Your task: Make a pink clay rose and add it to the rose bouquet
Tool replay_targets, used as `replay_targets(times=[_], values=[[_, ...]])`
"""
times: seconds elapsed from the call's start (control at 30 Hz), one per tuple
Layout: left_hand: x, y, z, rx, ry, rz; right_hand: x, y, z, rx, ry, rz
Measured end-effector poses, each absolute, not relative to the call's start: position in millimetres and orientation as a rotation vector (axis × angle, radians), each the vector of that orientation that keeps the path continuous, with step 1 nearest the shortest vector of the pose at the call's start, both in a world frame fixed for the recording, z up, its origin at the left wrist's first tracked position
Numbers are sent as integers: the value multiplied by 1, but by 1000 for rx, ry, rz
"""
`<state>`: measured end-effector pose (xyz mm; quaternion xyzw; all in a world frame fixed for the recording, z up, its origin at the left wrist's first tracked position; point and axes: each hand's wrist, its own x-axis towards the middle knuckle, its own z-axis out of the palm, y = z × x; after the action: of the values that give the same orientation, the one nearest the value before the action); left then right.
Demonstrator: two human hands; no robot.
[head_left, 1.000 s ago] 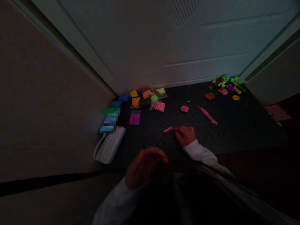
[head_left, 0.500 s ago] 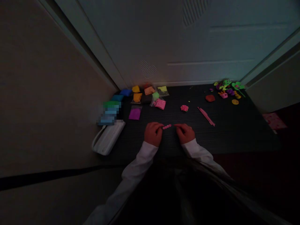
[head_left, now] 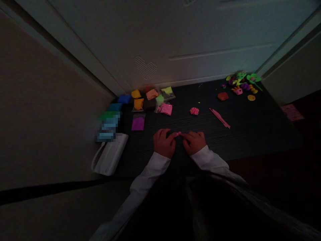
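Observation:
A small lumpy strip of pink clay (head_left: 178, 134) lies between the fingertips of both hands, low over the dark table or on it. My left hand (head_left: 163, 144) is curled, with thumb and index at the strip's left end. From the other side, my right hand (head_left: 195, 142) is also closed, its fingertips meeting the right end. The fingers cover part of the strip. Farther back sits a ruffled pink clay flower (head_left: 194, 111). To its right are a flat pink clay tool or strip (head_left: 220, 117) and a red clay lump (head_left: 222, 96).
Bags of coloured clay, including a purple packet (head_left: 138, 123) and a pink packet (head_left: 165, 108), lie at the back left. A white wipes-like pack (head_left: 111, 155) is at the left edge. Clay flowers (head_left: 253, 78) and a yellow disc (head_left: 251, 97) occupy the back right. Behind stands a white panelled door (head_left: 160, 43).
My hands have come closer together, and the row of pink clay bits between them now looks shorter and bunched. The camera view has tilted and shifted slightly.

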<state>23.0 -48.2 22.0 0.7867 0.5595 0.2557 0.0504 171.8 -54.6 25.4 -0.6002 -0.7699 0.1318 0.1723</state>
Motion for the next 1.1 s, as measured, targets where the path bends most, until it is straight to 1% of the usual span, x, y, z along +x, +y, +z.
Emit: replay_targets(times=[0.4, 0.77, 1.1], values=[[22, -47, 18, 2460, 1656, 735, 171, -54, 24, -1711, -2225, 338], [23, -47, 19, 2457, 1620, 697, 169, -52, 28, -1731, -2255, 381], [23, -47, 18, 2447, 1634, 702, 172, -52, 24, -1689, -2147, 420]])
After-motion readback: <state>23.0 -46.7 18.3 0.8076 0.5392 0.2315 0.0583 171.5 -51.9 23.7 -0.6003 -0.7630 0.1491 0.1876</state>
